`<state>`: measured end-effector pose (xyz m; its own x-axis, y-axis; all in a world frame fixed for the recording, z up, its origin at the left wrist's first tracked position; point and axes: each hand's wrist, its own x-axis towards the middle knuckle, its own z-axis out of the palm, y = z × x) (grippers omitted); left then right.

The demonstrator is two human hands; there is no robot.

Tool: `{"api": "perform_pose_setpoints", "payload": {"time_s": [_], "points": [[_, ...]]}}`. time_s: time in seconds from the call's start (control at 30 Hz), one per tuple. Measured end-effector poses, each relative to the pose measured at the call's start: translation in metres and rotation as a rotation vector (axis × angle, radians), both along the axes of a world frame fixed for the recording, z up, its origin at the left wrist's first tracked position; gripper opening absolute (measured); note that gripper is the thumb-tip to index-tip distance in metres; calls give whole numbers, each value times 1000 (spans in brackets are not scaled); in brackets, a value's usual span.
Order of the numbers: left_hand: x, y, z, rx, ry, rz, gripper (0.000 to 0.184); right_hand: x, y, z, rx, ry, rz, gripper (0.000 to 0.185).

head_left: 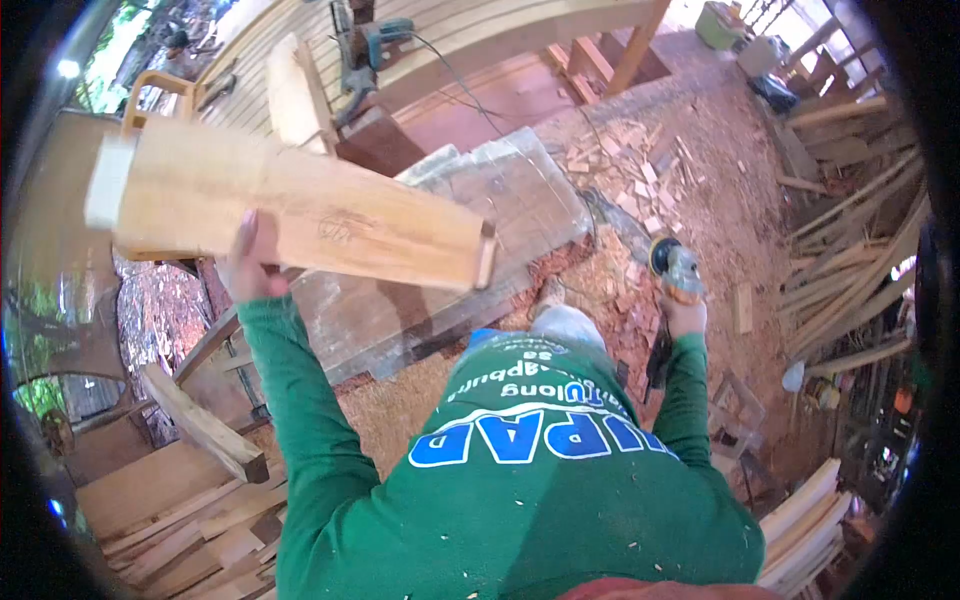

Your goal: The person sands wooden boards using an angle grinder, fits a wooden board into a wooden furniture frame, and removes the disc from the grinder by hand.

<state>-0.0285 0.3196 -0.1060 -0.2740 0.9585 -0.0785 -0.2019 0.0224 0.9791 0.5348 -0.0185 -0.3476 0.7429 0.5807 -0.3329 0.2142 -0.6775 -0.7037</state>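
Note:
My left hand (255, 262) grips the lower edge of a wide, tapered wooden board (310, 205), its thumb lying across the face. The board is lifted over a workbench (520, 190) and tilts down to the right. A dark marking shows near its middle, and its left end is blurred. Away to the right, my right hand (685, 315) is closed around an angle grinder (682, 272) with a round disc at its head. The grinder is held apart from the board, over the ground strewn with shavings.
A blue power tool (388, 42) with a cord rests on the slatted wooden bench (470, 45) at the back. Offcuts (650, 185) litter the ground beyond the grinder. Long wood strips (860, 290) are piled at right, and planks (190, 530) lie at lower left.

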Motion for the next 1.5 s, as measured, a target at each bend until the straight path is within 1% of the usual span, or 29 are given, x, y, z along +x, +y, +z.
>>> {"api": "perform_pose_setpoints", "payload": {"time_s": [0.07,0.17,0.2,0.23,0.3,0.33,0.4,0.43,0.47,0.53,0.57,0.63,0.67,0.7,0.73,0.77,0.8,0.83,0.9,0.93,0.97,1.03,1.13,1.23,1.33,1.43,1.5], "points": [[-20,-25,-50,-171,-139,83,38,-10,16,26,9,30,13,41],[-45,-68,-162,-474,-249,212,37,-7,21,30,-119,-36,69,41],[-53,-84,-211,-488,-386,247,39,-9,26,38,-164,-54,89,41],[-54,-99,-246,-509,-523,284,40,-13,29,46,-188,-66,98,42],[-35,-131,-272,-609,-697,354,44,-20,36,62,-242,-103,136,45],[-33,-144,-296,-613,-705,400,51,-24,40,68,-272,-105,117,45],[-27,-165,-318,-640,-728,399,52,-31,47,75,-323,-110,92,46],[-24,-175,-325,-649,-738,402,52,-30,46,72,-299,-87,107,46],[-14,-180,-315,-622,-740,301,49,-30,44,61,-272,-63,122,46],[-40,-193,-314,-966,-731,-148,45,-24,43,38,-237,-37,154,44],[-59,-194,-315,-1122,-710,-382,44,-26,46,40,-220,-19,165,45],[-71,-195,-334,-1229,-42,-717,42,-39,63,50,-180,26,185,45],[-64,-189,-320,-1046,313,-849,41,-44,71,53,-254,37,171,48],[-56,-177,-302,-834,664,-964,41,-50,81,55,-227,66,209,47],[-49,-161,-287,-790,561,-798,56,-55,89,58,-200,96,244,47],[-36,-144,-265,-776,814,-700,64,-59,96,56,-172,125,279,47],[-17,-129,-243,-749,1062,-592,73,-61,99,48,-96,62,351,43],[-3,-117,-234,-712,1305,-476,82,-64,105,43,-161,42,380,44],[1,-96,-271,-1018,1445,-569,97,-69,120,38,-291,-6,444,47],[1,-89,-287,-1103,1488,-619,102,-69,126,37,-351,-33,476,48],[1,-82,-303,-1188,1530,-677,107,-69,132,35,-358,-47,481,48],[0,-76,-312,-1222,1563,-795,109,-71,138,31,-377,-68,493,49],[8,-72,-298,-1233,1562,-918,111,-68,144,30,-418,-74,494,50],[7,-70,-302,-1208,1557,-961,107,-72,152,42,-397,-157,621,50],[6,-69,-303,-1225,1549,-975,100,-67,155,12,-419,-160,594,48],[26,-67,-272,-1189,1599,-1073,91,-62,163,24,-406,-128,615,47],[23,-68,-288,-1177,1637,-1031,85,-66,165,29,-380,-94,603,48]]}}
